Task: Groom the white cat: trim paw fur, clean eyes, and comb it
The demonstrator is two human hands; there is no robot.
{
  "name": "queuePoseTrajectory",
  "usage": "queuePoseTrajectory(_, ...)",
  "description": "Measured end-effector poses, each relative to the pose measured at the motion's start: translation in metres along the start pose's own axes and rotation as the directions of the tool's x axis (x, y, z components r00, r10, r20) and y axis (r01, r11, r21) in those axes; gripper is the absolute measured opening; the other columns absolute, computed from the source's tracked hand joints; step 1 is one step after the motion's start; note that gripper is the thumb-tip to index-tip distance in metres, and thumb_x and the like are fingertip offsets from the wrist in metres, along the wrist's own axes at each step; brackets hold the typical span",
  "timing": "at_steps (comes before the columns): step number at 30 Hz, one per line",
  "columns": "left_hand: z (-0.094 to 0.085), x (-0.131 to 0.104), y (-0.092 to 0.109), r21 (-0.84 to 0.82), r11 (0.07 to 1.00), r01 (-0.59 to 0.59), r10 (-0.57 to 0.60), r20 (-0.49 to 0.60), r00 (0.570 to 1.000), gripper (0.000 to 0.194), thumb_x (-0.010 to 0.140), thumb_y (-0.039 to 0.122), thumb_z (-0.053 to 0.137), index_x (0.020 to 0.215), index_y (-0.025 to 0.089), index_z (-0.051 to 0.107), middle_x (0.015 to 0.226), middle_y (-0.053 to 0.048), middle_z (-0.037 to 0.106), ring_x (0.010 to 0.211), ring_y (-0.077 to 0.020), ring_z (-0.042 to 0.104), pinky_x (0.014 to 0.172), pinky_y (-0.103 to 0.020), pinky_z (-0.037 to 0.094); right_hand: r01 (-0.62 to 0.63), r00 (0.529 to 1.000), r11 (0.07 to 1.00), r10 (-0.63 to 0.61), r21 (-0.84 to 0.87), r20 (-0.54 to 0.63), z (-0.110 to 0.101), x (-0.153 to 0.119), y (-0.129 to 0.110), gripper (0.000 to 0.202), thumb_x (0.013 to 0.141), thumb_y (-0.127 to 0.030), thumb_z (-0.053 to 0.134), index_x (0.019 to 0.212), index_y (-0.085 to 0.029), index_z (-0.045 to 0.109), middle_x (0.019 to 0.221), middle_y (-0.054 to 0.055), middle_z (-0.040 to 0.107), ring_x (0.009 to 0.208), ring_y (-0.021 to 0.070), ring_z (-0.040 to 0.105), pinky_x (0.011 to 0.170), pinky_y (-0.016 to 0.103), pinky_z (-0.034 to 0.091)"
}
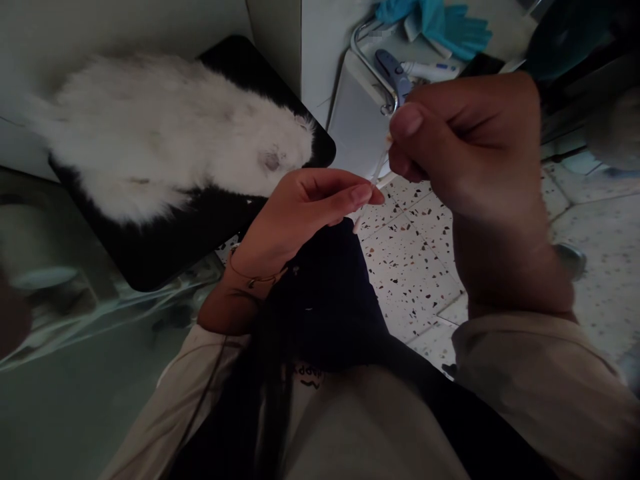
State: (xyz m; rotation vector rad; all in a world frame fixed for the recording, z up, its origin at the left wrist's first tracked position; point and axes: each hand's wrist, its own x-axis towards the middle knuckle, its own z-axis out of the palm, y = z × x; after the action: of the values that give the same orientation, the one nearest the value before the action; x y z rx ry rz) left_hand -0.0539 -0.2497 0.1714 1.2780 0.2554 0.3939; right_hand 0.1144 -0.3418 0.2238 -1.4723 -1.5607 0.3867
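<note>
A thin white cotton swab (pixel 379 170) slants between my two hands, its small pale tip pointing down past my left fingers. My left hand (pixel 315 203) pinches the swab's shaft between thumb and fingertips and wears a thin bracelet. Above and to the right, my right hand (pixel 465 147) is closed with its thumb and finger at the swab's upper end. A white, fluffy animal (pixel 165 127) lies on a black padded tabletop (pixel 165 260), left of and beyond my left hand. Neither hand touches the animal's body in a way I can make out.
Behind my right hand stands a white cart with a metal rail (pixel 367 40). Blue gloves (pixel 460 33), a grey-blue handheld device (pixel 393 70) and a white tube (pixel 430 70) lie on it. Speckled floor tiles (pixel 410 247) show below. A wall borders the tabletop.
</note>
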Motion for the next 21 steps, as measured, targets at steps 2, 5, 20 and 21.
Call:
queuePoseTrajectory(2, 0.0, -0.001, 0.002, -0.027, 1.0, 0.014, -0.013, 0.024, 1.0, 0.018, 0.094, 0.037, 0.07, 0.085, 0.024, 0.079, 0.077, 0.001, 0.067, 0.061, -0.0054, 0.05, 0.056, -0.021, 0.045, -0.004, 1.0, 1.0, 0.005, 0.007, -0.029, 0.002, 0.001, -0.001, 0.049, 0.097, -0.049, 0.058, 0.055, -0.024, 0.052, 0.051, 0.0, 0.044, 0.049, 0.0131, 0.038, 0.052, 0.036, 0.024)
queuePoseTrajectory(5, 0.0, -0.003, 0.005, -0.051, 0.998, 0.046, -0.045, 0.013, 0.999, 0.019, 0.094, 0.036, 0.069, 0.083, 0.024, 0.079, 0.077, 0.001, 0.067, 0.06, -0.0049, 0.049, 0.057, -0.021, 0.044, -0.028, 0.998, 0.999, 0.031, 0.04, -0.058, 0.005, 0.001, 0.0, 0.051, 0.092, -0.059, 0.059, 0.054, -0.025, 0.053, 0.051, 0.001, 0.043, 0.05, 0.0148, 0.037, 0.052, 0.036, 0.022)
queuePoseTrajectory(20, -0.001, -0.005, 0.007, 0.039, 0.999, -0.023, 0.024, -0.042, 0.999, 0.024, 0.09, 0.046, 0.073, 0.082, 0.024, 0.078, 0.077, 0.0, 0.067, 0.067, -0.0099, 0.061, 0.058, -0.022, 0.052, -0.111, 0.983, 0.837, 0.173, 0.536, -0.065, 0.018, -0.01, -0.003, 0.01, 0.075, -0.025, 0.084, 0.077, -0.022, 0.074, 0.078, -0.004, 0.07, 0.059, 0.0099, 0.064, 0.061, 0.028, 0.057)
queuePoseTrajectory(21, -0.001, -0.005, 0.008, 0.05, 0.999, -0.016, 0.019, -0.048, 0.999, 0.027, 0.089, 0.048, 0.074, 0.081, 0.022, 0.077, 0.075, -0.001, 0.067, 0.066, -0.0104, 0.062, 0.056, -0.022, 0.052, -0.116, 0.981, 0.834, 0.181, 0.54, -0.068, 0.019, -0.009, -0.003, 0.012, 0.074, -0.026, 0.084, 0.076, -0.022, 0.073, 0.078, -0.004, 0.069, 0.059, 0.0102, 0.064, 0.061, 0.029, 0.058)
